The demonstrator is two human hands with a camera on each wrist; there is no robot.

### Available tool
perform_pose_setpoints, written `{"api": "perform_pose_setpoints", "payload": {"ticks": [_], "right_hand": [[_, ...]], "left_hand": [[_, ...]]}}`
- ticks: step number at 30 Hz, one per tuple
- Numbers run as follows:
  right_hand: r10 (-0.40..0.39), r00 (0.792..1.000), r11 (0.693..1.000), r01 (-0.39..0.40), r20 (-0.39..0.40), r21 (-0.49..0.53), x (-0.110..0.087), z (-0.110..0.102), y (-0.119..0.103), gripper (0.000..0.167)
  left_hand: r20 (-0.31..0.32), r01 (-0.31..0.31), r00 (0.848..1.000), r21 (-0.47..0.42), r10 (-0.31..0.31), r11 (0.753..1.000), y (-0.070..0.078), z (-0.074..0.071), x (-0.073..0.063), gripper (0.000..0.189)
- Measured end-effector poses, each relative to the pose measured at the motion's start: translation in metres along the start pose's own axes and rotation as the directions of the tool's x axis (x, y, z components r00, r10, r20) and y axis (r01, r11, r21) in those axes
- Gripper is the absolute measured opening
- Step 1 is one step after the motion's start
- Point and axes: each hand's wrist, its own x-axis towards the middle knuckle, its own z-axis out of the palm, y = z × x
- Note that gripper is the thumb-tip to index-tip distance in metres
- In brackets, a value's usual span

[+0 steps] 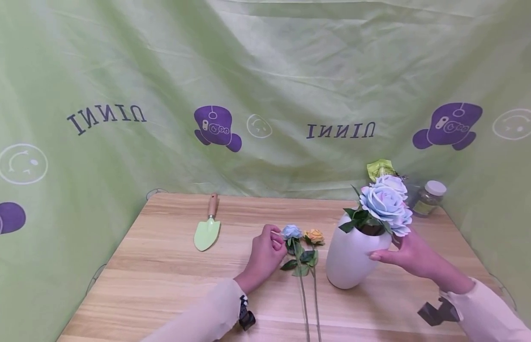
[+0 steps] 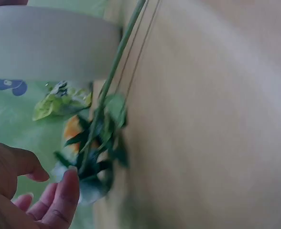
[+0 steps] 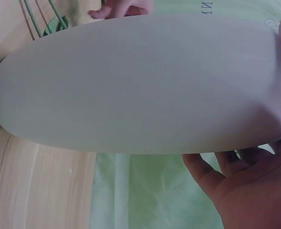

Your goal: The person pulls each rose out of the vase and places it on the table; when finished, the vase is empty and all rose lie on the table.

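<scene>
A white vase (image 1: 348, 259) stands tilted to the right on the table, holding large pale-blue artificial roses (image 1: 386, 202). My right hand (image 1: 412, 256) grips it near the rim, thumb on the near side; in the right wrist view its fingers (image 3: 205, 171) lie along the vase wall. Left of the vase lie a small blue rose (image 1: 292, 232) and an orange rose (image 1: 314, 236), their long stems pointing toward me. Beside the blue bloom is my left hand (image 1: 267, 249), fingers loosely bent. The left wrist view shows its thumb and fingertips apart, close to the bloom, with nothing between them.
A green trowel (image 1: 207, 232) with a wooden handle lies at the back left of the wooden table (image 1: 162, 266). Behind the vase are a lidded jar (image 1: 429, 198) and a yellow-green packet (image 1: 380, 168). A green printed curtain (image 1: 269, 61) surrounds the table.
</scene>
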Motion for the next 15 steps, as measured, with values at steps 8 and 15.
{"api": "perform_pose_setpoints", "payload": {"ticks": [8,15], "right_hand": [[-0.005,1.000,1.000,0.005,0.005,-0.006,0.000,-0.001,0.000,0.110],[-0.026,1.000,1.000,0.026,0.009,0.003,0.001,0.000,0.000,0.110]], "left_hand": [[-0.014,-0.177,0.984,-0.024,0.177,0.984,0.031,-0.014,0.023,0.018],[0.003,-0.332,0.943,-0.096,0.334,0.939,0.080,-0.011,0.036,0.008]]}}
